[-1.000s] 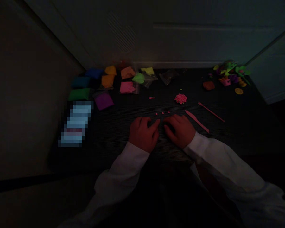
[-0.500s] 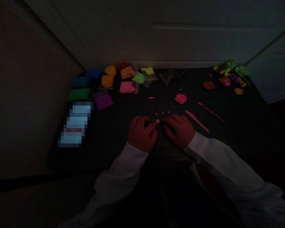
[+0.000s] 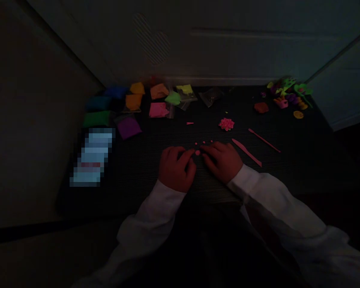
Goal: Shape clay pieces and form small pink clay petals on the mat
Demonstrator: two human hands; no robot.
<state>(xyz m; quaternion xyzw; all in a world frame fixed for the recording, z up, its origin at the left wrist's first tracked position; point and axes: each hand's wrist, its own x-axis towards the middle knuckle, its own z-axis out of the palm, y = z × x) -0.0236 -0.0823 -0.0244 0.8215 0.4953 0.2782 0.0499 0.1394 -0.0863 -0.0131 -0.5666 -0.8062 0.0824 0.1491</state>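
A small flattened piece of pink modelling clay [image 3: 197,153] lies on the dark table between my fingertips. My left hand [image 3: 177,168] rests to its left, index finger reaching to the piece's edge, thumb apart and the other fingers bent. From the right, my right hand [image 3: 223,160] points its fingers at the same piece, thumb spread from the index finger. Neither hand grips anything. Just beyond is a row of little pink clay balls [image 3: 204,142]. Further back sits a pink many-petalled clay flower [image 3: 227,124], with a thin pink clay sliver [image 3: 190,123] to its left.
Right of my hands lie a pink plastic clay knife [image 3: 247,152] and a thin pink modelling tool [image 3: 264,140]. Bagged coloured clay, including a purple pack [image 3: 128,127], lines the back left by a blurred lit phone [image 3: 93,157]. Clay flowers [image 3: 291,94] crowd the back right corner.
My left index finger has come off the top of the pink piece to its left edge, so the piece shows more fully. The whole view has shifted slightly.
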